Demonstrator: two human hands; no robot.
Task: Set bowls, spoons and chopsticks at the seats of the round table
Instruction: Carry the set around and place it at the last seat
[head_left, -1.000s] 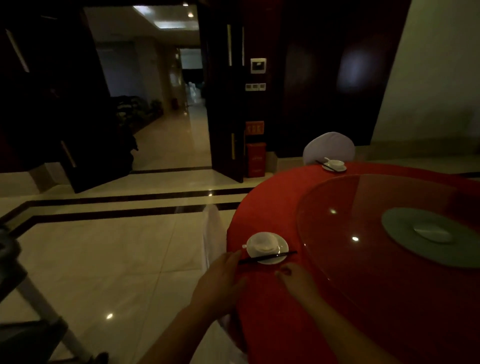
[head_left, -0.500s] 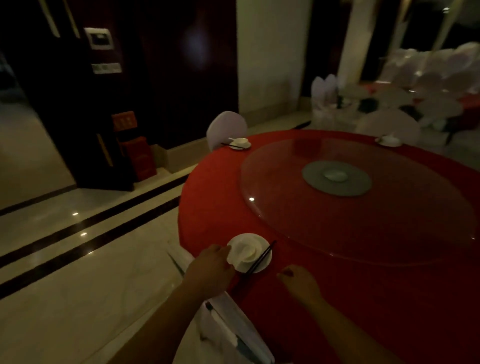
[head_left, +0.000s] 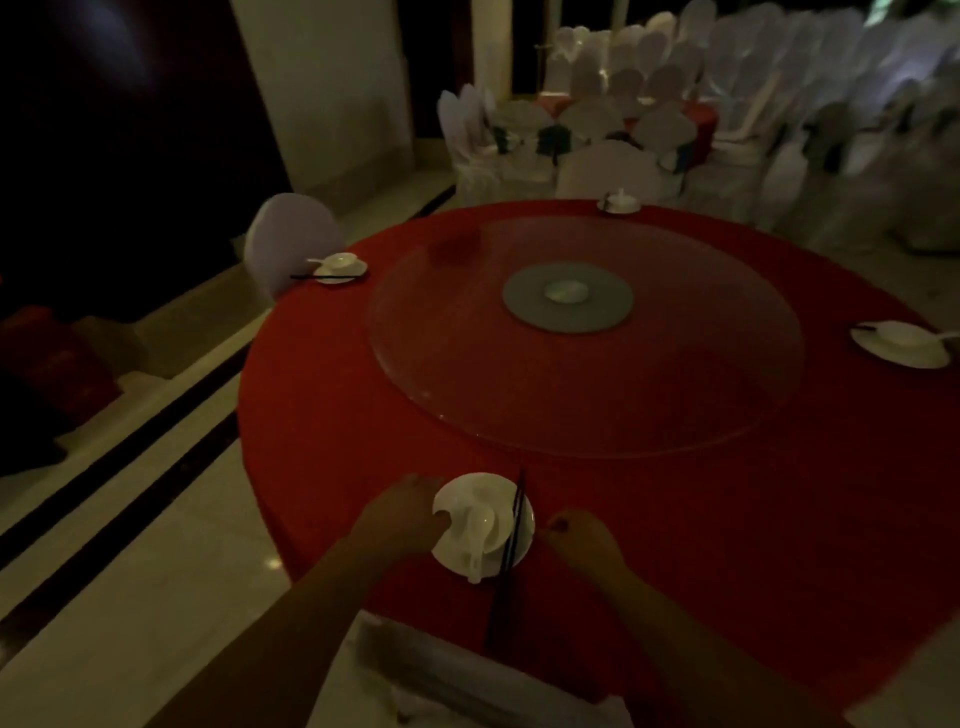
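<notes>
Near edge of desk (head_left: 675, 519) | plate (head_left: 470, 486) carries bowl (head_left: 501, 514) and spoon (head_left: 477, 545); chopsticks (head_left: 511, 540) across its right side | left hand (head_left: 400, 519) pinches plate's left rim | right hand (head_left: 584, 540) just right of plate, grip cannot be told

Your view is dim and murky — faint light from the far right, where white chairs (head_left: 670, 124) blur; the edges bow.

Red table (head_left: 675, 519): turntable (head_left: 587, 405), seemingly four plates (head_left: 904, 359)
</notes>
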